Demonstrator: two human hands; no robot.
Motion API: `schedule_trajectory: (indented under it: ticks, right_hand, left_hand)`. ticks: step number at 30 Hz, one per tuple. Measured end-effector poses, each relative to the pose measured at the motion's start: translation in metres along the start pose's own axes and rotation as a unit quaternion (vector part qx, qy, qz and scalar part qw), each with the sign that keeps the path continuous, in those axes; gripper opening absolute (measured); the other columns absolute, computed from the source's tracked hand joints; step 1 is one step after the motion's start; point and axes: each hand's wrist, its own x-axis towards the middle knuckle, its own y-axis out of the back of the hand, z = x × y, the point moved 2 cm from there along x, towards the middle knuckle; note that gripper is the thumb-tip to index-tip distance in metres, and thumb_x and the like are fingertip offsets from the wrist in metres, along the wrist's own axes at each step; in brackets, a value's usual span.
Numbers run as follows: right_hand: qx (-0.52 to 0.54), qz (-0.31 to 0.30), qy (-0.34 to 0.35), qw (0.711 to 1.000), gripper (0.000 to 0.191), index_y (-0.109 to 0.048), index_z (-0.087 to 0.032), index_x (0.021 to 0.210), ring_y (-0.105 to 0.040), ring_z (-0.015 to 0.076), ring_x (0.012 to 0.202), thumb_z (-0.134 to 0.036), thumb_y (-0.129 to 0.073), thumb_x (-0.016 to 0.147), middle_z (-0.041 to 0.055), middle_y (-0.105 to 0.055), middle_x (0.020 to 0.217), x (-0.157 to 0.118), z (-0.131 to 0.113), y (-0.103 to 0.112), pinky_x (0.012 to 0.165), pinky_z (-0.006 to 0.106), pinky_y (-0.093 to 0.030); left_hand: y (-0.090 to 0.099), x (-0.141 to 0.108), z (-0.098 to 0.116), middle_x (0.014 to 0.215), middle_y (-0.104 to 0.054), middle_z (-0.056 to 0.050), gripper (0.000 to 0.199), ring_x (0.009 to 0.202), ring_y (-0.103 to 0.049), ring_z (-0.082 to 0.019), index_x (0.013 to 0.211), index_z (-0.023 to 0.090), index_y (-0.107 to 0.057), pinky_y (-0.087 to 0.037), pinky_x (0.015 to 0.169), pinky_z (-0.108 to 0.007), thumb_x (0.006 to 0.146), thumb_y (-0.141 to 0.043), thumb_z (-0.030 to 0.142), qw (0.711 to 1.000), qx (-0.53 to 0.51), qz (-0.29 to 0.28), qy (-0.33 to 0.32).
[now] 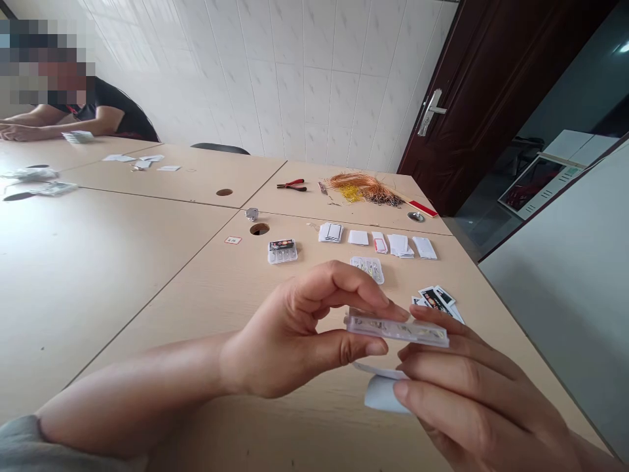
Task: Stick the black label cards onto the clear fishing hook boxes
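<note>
Over the near part of the table, my left hand (289, 334) pinches a flat clear plastic box (398, 330) between thumb and fingers. The box is seen edge-on, with small metallic pieces showing through its side. My right hand (476, 380) is closed at the box's right end, its upper fingers against it. Between its lower fingers is a white paper piece (386, 393), curled and hanging under the box. Just beyond my hands lies another clear compartment box (368, 269) with small pieces inside. Farther left sits a similar box (282, 252) bearing a black label.
Stacks of white cards (331, 233) stand in a row beyond the boxes. Black printed labels (437, 300) lie at right. Red-handled pliers (291, 185) and copper-coloured wire bundles (361, 189) are at the back. The table has a cable hole (259, 229). A person (108, 108) sits far left.
</note>
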Motion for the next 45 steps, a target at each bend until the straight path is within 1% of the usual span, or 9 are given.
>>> schedule_trajectory:
  ticks: [4, 9, 16, 22, 28, 31, 36, 39, 45]
  right_hand:
    - [0.009, 0.002, -0.002, 1.0, 0.019, -0.069, -0.02, 0.106, -0.076, 0.0116, 0.102, -0.014, -0.052, 0.101, -0.0009, -0.081, 0.097, -0.003, 0.002, -0.004, 0.121, 0.029, -0.041]
    - [0.043, -0.039, -0.025, 0.998, 0.025, -0.066, -0.021, 0.107, -0.077, 0.0146, 0.079, -0.005, -0.054, 0.09, 0.0016, -0.078, 0.085, -0.004, 0.002, -0.004, 0.103, 0.038, -0.059]
    - [0.15, 0.029, -0.104, 0.983, 0.028, -0.064, -0.021, 0.102, -0.071, 0.0117, 0.071, -0.001, -0.06, 0.084, 0.0017, -0.072, 0.081, 0.003, 0.003, -0.008, 0.067, 0.021, -0.062]
    - [0.253, 0.137, -0.255, 0.923, 0.012, -0.068, -0.027, 0.096, -0.067, 0.0127, 0.066, -0.016, -0.066, 0.091, -0.0009, -0.07, 0.078, -0.001, 0.011, -0.011, 0.057, 0.02, -0.057]
    - [0.368, 0.167, -0.307, 0.862, 0.008, -0.069, -0.029, 0.101, -0.064, 0.0108, 0.066, -0.024, -0.068, 0.095, -0.0014, -0.068, 0.079, -0.01, 0.017, -0.015, 0.054, 0.018, -0.056]
    - [0.361, 0.167, -0.302, 0.867, 0.006, -0.069, -0.029, 0.099, -0.062, 0.009, 0.065, -0.024, -0.067, 0.096, -0.0027, -0.066, 0.079, -0.008, 0.015, -0.015, 0.055, 0.016, -0.055]
    - [0.327, 0.131, -0.289, 0.89, 0.008, -0.068, -0.03, 0.097, -0.065, 0.0096, 0.068, -0.024, -0.071, 0.092, -0.0035, -0.067, 0.081, -0.002, 0.009, -0.011, 0.058, 0.016, -0.054]
    - [0.312, 0.118, -0.283, 0.899, 0.01, -0.067, -0.029, 0.096, -0.068, 0.0111, 0.073, -0.022, -0.069, 0.091, -0.0032, -0.069, 0.083, -0.001, 0.008, -0.009, 0.064, 0.018, -0.056]
    - [0.273, 0.099, -0.317, 0.903, 0.01, -0.065, -0.029, 0.097, -0.068, 0.0103, 0.072, -0.02, -0.065, 0.093, -0.0034, -0.069, 0.085, -0.004, 0.011, -0.012, 0.062, 0.017, -0.055]
  left_hand:
    - [0.001, -0.001, 0.001, 0.103, -0.079, -0.003, 0.028, 0.1, -0.075, -0.013, 0.104, 0.019, -0.069, -0.06, 0.089, -0.022, 0.084, -0.077, 0.002, 0.999, 0.045, 0.007, -0.024]
    - [0.001, 0.001, -0.002, 0.101, -0.079, -0.002, 0.019, 0.095, -0.074, -0.011, 0.101, 0.02, -0.068, -0.059, 0.086, -0.021, 0.089, -0.073, 0.005, 0.999, 0.014, 0.022, 0.024]
    - [-0.002, 0.0, -0.007, 0.097, -0.076, -0.004, 0.008, 0.084, -0.071, -0.012, 0.104, 0.019, -0.068, -0.058, 0.074, -0.021, 0.096, -0.069, 0.021, 0.995, -0.023, 0.029, 0.098]
    - [0.002, 0.002, -0.018, 0.121, -0.074, -0.005, 0.04, 0.106, -0.071, -0.019, 0.135, 0.033, -0.066, -0.059, 0.086, -0.028, 0.098, -0.062, 0.017, 0.982, -0.125, -0.066, 0.127]
    - [0.002, -0.002, -0.021, 0.141, -0.066, -0.006, 0.052, 0.122, -0.067, -0.024, 0.149, 0.04, -0.05, -0.058, 0.099, -0.037, 0.102, -0.053, 0.017, 0.984, -0.094, -0.097, 0.117]
    - [-0.002, -0.005, -0.018, 0.141, -0.065, -0.005, 0.047, 0.122, -0.066, -0.021, 0.15, 0.042, -0.048, -0.058, 0.102, -0.035, 0.106, -0.048, 0.024, 0.987, -0.095, -0.066, 0.113]
    - [-0.002, -0.002, -0.02, 0.101, -0.072, 0.0, 0.032, 0.088, -0.071, -0.012, 0.136, 0.038, -0.059, -0.065, 0.077, -0.021, 0.104, -0.055, 0.035, 0.98, -0.131, 0.047, 0.142]
    - [0.002, 0.001, -0.022, 0.099, -0.069, 0.0, 0.031, 0.08, -0.07, -0.013, 0.133, 0.035, -0.06, -0.066, 0.067, -0.021, 0.102, -0.058, 0.037, 0.981, -0.097, 0.092, 0.139]
    - [0.003, 0.0, -0.011, 0.108, -0.071, -0.004, 0.024, 0.09, -0.069, -0.014, 0.114, 0.028, -0.074, -0.065, 0.075, -0.02, 0.105, -0.051, 0.03, 0.995, 0.062, 0.061, 0.056]
